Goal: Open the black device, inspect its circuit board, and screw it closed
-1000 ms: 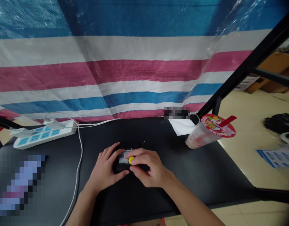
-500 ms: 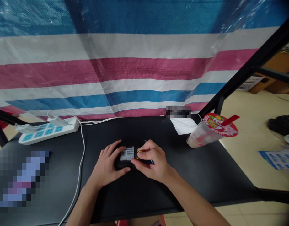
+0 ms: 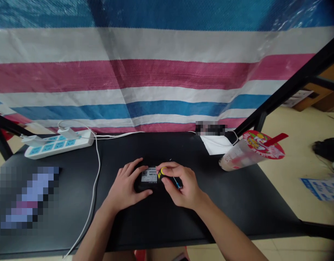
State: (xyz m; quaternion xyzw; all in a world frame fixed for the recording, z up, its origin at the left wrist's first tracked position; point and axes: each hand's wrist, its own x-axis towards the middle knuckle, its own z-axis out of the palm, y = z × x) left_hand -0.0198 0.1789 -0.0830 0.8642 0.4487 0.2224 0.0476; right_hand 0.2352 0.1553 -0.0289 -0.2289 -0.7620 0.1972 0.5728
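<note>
A flat black box with a white printed label (image 3: pixel 148 175) lies on the black table. My left hand (image 3: pixel 126 186) grips its left end, with the forefinger along the upper edge and the thumb at the lower edge. In my right hand (image 3: pixel 184 186), closed beside the label, is a small screwdriver (image 3: pixel 161 174) with a black and yellow handle. A thin metal shaft and a blue part show below the fingers. My right hand covers the right end of the box. A tiny pale piece (image 3: pixel 170 159) lies just beyond that hand.
A white power strip (image 3: pixel 59 145) with plugs stands at the back left, and its white cable (image 3: pixel 94 188) crosses the table. White paper (image 3: pixel 217 145) lies back right beside a sealed drink cup (image 3: pixel 243 156) with a red straw. A striped plastic sheet (image 3: pixel 167 76) hangs behind.
My right hand has turned the screwdriver, so more of its handle and shaft shows. My left hand stays on the box. The whole view has shifted slightly.
</note>
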